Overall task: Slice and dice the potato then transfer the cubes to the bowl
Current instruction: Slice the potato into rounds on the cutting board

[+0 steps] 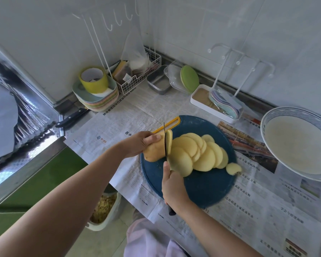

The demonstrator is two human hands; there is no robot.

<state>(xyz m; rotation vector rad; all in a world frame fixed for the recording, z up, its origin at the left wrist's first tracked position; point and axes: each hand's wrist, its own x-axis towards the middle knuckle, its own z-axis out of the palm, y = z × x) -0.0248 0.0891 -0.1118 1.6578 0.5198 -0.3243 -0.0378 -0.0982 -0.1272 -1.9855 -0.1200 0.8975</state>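
Here, a blue board lies on newspaper, with a white bowl to its right. Slices fan across the board. The left hand grips the potato at the board's left; the right hand grips a knife, its blade against the potato's cut face.

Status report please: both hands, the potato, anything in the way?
Left hand grips potato; right hand holds knife, blade in potato. Slices fanned on cutting board, no cubes yet. Bowl right of board, nothing between.
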